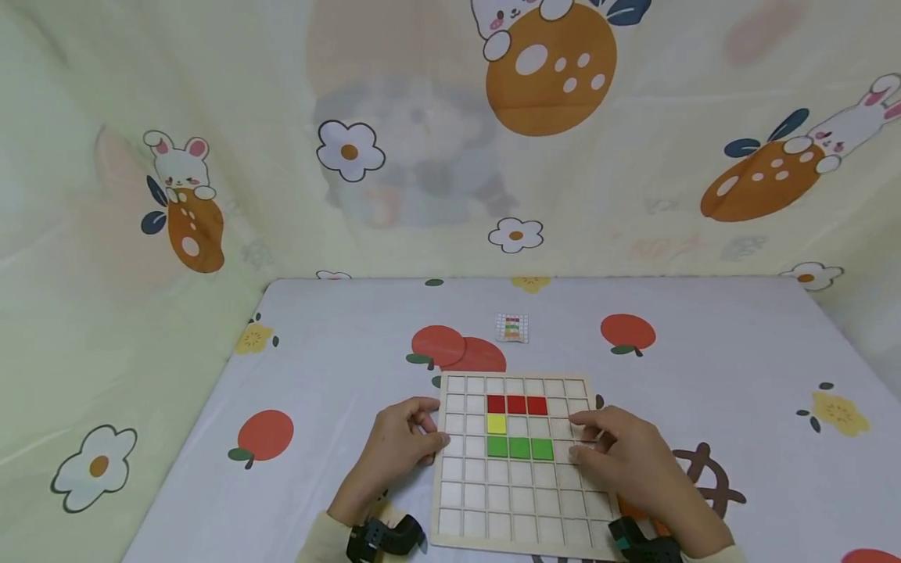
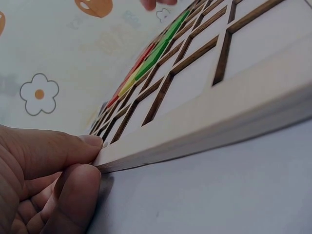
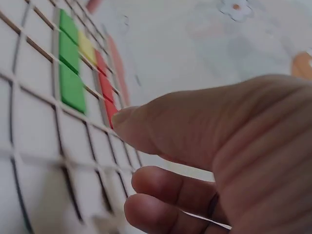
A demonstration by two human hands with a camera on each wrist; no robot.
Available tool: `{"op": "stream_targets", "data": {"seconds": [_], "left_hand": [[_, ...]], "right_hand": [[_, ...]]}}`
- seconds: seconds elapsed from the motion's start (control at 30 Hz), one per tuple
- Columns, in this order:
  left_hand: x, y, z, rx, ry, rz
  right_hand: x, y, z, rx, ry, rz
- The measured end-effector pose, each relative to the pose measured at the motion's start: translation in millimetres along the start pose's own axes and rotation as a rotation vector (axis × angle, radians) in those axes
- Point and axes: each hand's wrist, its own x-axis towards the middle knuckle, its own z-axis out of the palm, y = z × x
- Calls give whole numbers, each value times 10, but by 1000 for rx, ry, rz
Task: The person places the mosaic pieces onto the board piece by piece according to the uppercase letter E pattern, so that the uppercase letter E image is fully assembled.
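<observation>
A light wooden grid board (image 1: 514,475) lies flat on the table. Set in its squares are three red tiles (image 1: 517,404) in a row, one yellow tile (image 1: 496,424) below the leftmost of them, and three green tiles (image 1: 519,447) under that. My left hand (image 1: 401,438) is at the board's left side; in the left wrist view its thumb and bent finger pinch the rim. Over the right-hand columns is my right hand (image 1: 626,453), thumb and index finger apart, no tile showing between them. Its other fingers bend loosely in the right wrist view.
Behind the board lies a small pattern card (image 1: 512,328) with coloured squares on a grid. The tablecloth (image 1: 338,352) is printed with fruit and flowers. A patterned curtain (image 1: 422,195) rises at the table's back edge and down the sides.
</observation>
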Motion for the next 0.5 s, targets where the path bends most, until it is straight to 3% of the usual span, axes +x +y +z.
{"op": "stream_targets", "data": {"seconds": [0.27,0.5], "left_hand": [[9,7,-13,35,11,9],[-5,-1,14,29,7,-9]], "right_hand": [[-184,313,-343,-68,62,73],[-352,517,-395,-93,-40,202]]}}
